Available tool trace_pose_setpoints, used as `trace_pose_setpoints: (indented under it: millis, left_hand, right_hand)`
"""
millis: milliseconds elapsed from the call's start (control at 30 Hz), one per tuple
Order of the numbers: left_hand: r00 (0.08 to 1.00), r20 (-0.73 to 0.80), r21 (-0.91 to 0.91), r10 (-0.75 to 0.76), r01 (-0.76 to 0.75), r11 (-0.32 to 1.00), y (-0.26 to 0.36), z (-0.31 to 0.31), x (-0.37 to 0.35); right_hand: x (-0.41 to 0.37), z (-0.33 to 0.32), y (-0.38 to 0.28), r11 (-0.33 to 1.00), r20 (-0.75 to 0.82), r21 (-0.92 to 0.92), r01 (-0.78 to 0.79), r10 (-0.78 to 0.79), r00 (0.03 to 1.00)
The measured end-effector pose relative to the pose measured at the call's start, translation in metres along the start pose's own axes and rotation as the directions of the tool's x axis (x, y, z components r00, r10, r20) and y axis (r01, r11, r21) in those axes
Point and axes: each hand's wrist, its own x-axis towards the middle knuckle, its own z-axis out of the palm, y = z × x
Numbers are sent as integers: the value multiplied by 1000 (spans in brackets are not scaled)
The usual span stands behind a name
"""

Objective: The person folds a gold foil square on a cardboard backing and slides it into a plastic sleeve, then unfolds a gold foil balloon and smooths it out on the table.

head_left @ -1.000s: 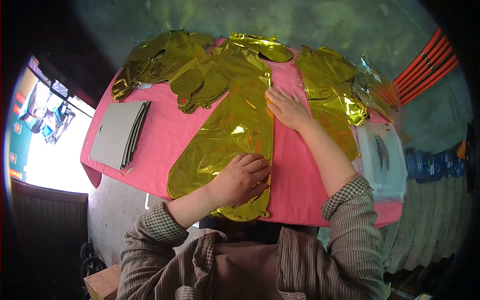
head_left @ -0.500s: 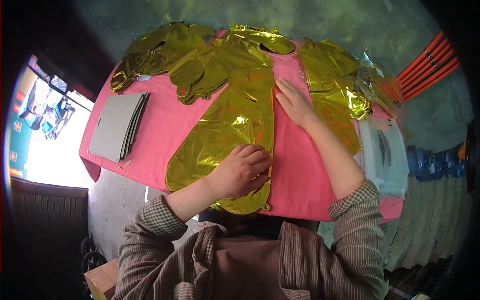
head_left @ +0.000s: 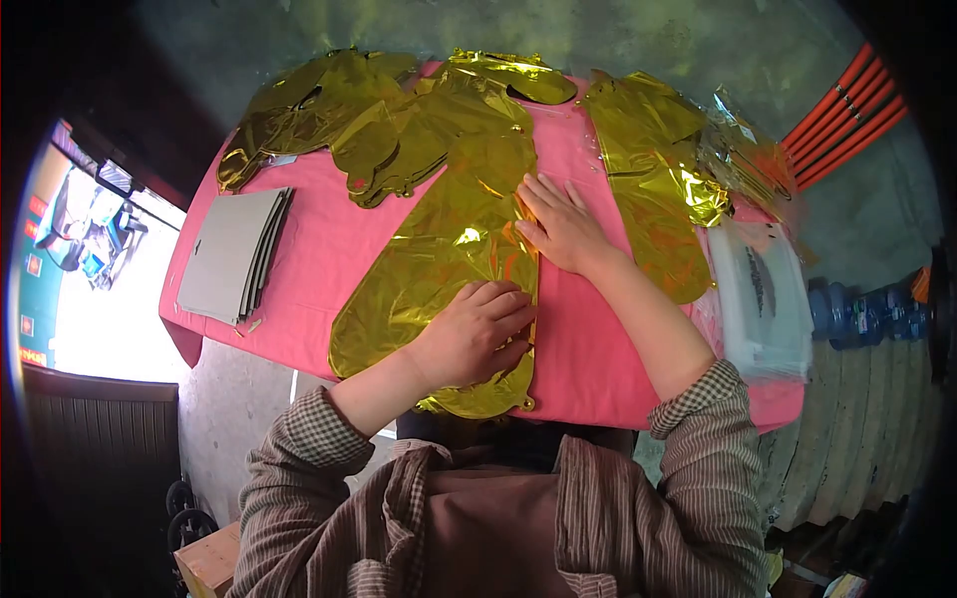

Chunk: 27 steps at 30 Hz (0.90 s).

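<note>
A flat, uninflated gold foil balloon (head_left: 419,289) lies lengthwise on the pink tablecloth in front of me, its rounded end with a small tab near the table's front edge. My left hand (head_left: 480,334) rests on its lower part with fingers curled at the right edge; the fingertips are partly hidden. Higher up, my right hand (head_left: 563,224) lies flat with fingers stretched, its fingertips touching the balloon's right edge and its palm over the cloth.
More flat gold foil balloons (head_left: 329,120) overlap at the back left, and another gold foil sheet (head_left: 648,189) lies to the right. Grey boards (head_left: 231,254) are stacked at left. Clear plastic bags (head_left: 763,309) lie at right. Blue water bottles (head_left: 867,317) stand beyond the table.
My right hand has slid down along the balloon's right edge, toward me and slightly left. My left hand stays at nearly the same spot on the foil.
</note>
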Motion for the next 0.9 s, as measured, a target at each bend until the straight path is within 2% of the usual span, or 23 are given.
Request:
trace_pose_setpoints:
  millis: [300,367,467,600,667,900]
  left_hand:
    - [999,51,-16,-3,4,1000,-2,0,-2]
    - [999,47,-16,-12,12,1000,-1,-1,-1]
    - [999,38,-15,3,-2,1000,-1,-1,-1]
    - [999,39,-3,8,-8,1000,-1,-1,0]
    - [999,46,-1,3,-3,1000,-1,-1,-1]
    - [999,48,8,-15,15,1000,1,-2,-1]
  right_hand:
    - [0,0,3,1000,27,28,-5,4,1000]
    - [-2,-2,3,989,-80,146,31,-19,997]
    - [-10,-3,-7,985,-122,168,48,-28,992]
    - [-13,5,-18,985,-61,172,29,-19,998]
    - [-12,8,-22,997,14,66,-32,31,999]
    - [-13,10,-27,999,9,-30,-36,37,999]
